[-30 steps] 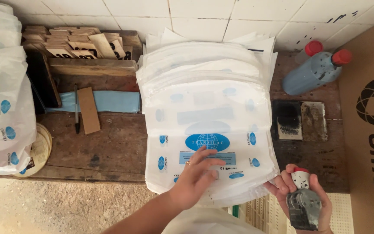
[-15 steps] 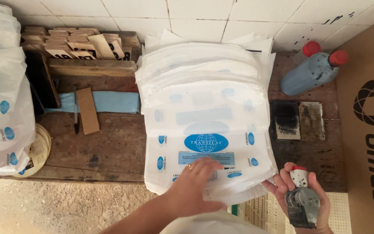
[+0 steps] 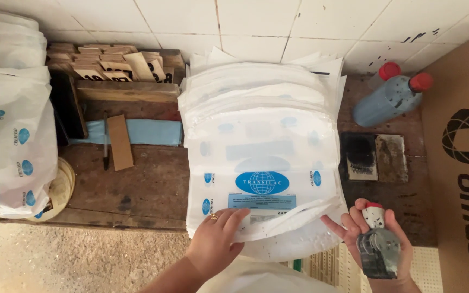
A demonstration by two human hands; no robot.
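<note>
While the left hand point(image 3: 213, 245) lies flat w/ fingers spread on the near edge of the top bag, nothing clenched, the right hand point(image 3: 375, 244) is wrapped around a stamp point(image 3: 376, 247), grey body w/ a white-and-red top, just right of the bag pile's near right corner.

Counts: 2 hands, 1 stamp, 1 big pile of white plastic bags point(image 3: 264, 157) w/ blue print in the middle of the wooden table point(image 3: 147, 190) (too many layers to count). 1 more heap of similar bags point(image 3: 9, 135) at far left. 2 bottles point(image 3: 389, 97), bluish w/ red caps, far right, lying side by side. 1 ink pad point(image 3: 360, 156) near them, w/ 1 grubby lid or tray point(image 3: 391, 157) touching its right side. 1 pen point(image 3: 105, 142) and 1 cardboard strip point(image 3: 120, 142) left of the pile, both on or next to a blue sheet point(image 3: 153, 132). 1 wooden rack of tags point(image 3: 115, 68) at the far left by the tiled wall; can't count the tags. 1 cardboard box point(image 3: 462, 163) at the right edge.

Vs half a sec ago: left hand has slid nearer, from up by the blue oval print down to the bag's near edge. Right hand w/ stamp is abt where it was. Everything else same.
</note>
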